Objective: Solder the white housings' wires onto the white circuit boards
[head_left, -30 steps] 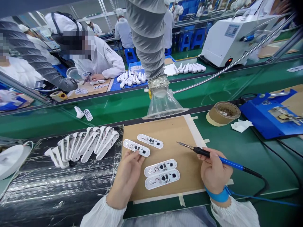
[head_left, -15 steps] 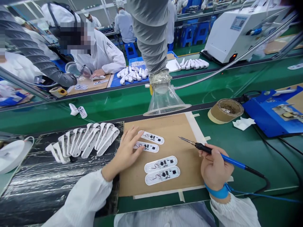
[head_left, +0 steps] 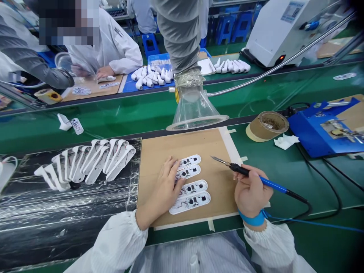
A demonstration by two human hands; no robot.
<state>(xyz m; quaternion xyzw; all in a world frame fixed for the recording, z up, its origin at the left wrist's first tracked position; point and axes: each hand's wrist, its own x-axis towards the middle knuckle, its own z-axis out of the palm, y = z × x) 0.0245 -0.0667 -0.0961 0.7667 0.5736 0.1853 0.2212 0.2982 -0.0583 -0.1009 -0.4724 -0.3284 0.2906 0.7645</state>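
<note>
My left hand (head_left: 164,186) lies with its fingers outstretched over the left ends of several white oval casings with small circuit boards in them. Its fingertips touch the upper pair of casings (head_left: 189,172), while the thumb reaches over the edge of the lower pair (head_left: 196,201). All of them rest side by side on a brown cardboard sheet (head_left: 218,210). In my right hand (head_left: 253,191) is a blue-handled soldering iron (head_left: 240,169), gripped like a pen. Its metal tip points left, above the cardboard and apart from the casings.
Curved white handle shells (head_left: 95,161) with wires lie in a row on the black mat (head_left: 71,223). A clear fume hood (head_left: 196,110) hangs behind the cardboard. To the right are a round tub (head_left: 267,127), crumpled tissue (head_left: 286,141) and a blue soldering stand (head_left: 327,129). A co-worker (head_left: 113,49) sits opposite.
My left hand has moved rightward over the casings. The upper pair has turned and now lies roughly in line with the lower pair. My right hand still holds the iron; the camera view has shifted.
</note>
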